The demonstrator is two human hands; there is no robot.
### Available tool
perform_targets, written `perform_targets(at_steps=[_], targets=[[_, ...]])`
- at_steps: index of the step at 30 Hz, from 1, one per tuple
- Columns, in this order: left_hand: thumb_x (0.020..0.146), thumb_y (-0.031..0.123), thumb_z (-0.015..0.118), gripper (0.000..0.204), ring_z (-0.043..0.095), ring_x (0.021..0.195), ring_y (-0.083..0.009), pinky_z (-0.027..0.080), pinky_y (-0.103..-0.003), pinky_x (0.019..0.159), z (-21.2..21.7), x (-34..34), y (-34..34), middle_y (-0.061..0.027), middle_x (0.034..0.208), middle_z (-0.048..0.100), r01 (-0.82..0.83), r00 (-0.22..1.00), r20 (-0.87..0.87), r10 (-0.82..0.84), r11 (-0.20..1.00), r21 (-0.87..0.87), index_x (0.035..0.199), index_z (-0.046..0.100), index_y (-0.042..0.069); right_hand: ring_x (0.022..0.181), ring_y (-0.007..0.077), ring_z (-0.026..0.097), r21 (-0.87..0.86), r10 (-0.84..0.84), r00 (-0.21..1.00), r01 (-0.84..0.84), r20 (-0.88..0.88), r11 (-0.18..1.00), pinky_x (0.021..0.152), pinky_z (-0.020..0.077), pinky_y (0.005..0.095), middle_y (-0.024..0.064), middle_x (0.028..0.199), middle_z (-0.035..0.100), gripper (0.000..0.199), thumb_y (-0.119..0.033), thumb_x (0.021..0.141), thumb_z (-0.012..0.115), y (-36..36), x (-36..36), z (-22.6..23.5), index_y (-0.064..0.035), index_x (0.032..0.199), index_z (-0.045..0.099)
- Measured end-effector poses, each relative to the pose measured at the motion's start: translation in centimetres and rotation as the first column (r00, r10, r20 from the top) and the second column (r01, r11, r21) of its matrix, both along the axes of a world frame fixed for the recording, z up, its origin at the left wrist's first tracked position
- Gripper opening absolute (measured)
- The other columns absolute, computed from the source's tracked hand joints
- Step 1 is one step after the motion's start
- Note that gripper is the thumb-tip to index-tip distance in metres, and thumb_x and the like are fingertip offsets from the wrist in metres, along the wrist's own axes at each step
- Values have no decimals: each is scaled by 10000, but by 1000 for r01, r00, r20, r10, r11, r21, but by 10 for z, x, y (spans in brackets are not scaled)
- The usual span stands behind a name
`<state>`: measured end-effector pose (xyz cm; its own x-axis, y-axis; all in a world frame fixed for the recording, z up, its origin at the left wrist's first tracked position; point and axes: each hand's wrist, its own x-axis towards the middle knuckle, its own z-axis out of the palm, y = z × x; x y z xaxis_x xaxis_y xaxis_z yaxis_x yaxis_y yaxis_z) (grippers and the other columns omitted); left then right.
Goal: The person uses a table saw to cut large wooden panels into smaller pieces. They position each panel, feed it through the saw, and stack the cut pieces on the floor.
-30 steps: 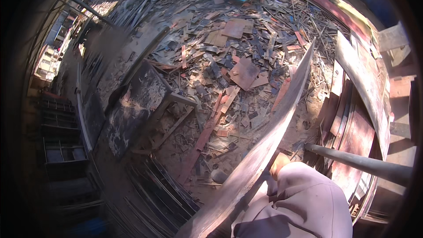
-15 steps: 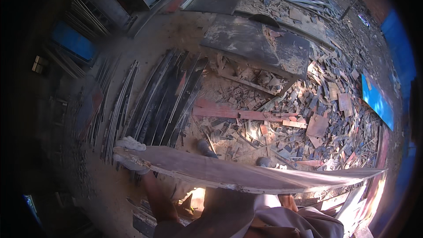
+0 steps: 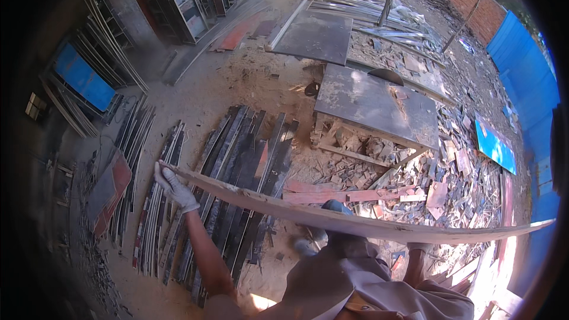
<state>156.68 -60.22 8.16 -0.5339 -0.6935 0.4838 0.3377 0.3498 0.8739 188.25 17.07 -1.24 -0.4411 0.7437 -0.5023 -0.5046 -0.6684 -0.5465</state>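
Note:
A long plywood board (image 3: 332,220), seen almost edge-on, spans the space in front of my body. My left hand (image 3: 172,189), in a pale glove, grips the board's left end, its fingers wrapped round that corner. Farther right, the gloved wrist of my right hand (image 3: 418,248) comes up against the near side of the board. The board hides the fingers of that hand, which holds it from below. The right end of the board reaches toward the blue fence, tapering in the lens. One shoe (image 3: 336,206) shows just beyond the board.
A saw table (image 3: 379,104) with a dark round blade (image 3: 386,76) stands ahead among scattered wood offcuts (image 3: 462,184). Stacked dark strips (image 3: 237,160) lie on the left. A blue metal fence (image 3: 521,53) runs along the right, with a blue panel (image 3: 495,147) before it.
The board's left end has risen and moved forward with my left hand, and the board now shows more edge-on. The view has tilted up, bringing more of the yard and fence into sight.

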Motion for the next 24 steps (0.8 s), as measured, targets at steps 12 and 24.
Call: perform_targets(at_steps=[12, 24], targets=[[839, 780, 684, 765, 675, 777, -278, 505, -434, 762, 175, -196, 109, -53, 816, 681, 559, 690, 376, -619, 126, -820, 1045, 735, 45, 1434, 310, 475, -141, -131, 991, 128, -14, 982, 1218, 369, 530, 150, 1537, 517, 708, -555, 985, 537, -212, -245, -46, -116, 1535, 457], [764, 723, 828, 565, 601, 586, -195, 436, -349, 549, 148, -509, -15, 32, 669, 569, 563, 568, 292, -769, 105, -820, 801, 646, 189, 1432, 288, 471, -126, -318, 939, 303, -129, 945, 1238, 355, 511, 138, 1525, 525, 675, -518, 978, 575, -415, -514, -66, -118, 1513, 479]])
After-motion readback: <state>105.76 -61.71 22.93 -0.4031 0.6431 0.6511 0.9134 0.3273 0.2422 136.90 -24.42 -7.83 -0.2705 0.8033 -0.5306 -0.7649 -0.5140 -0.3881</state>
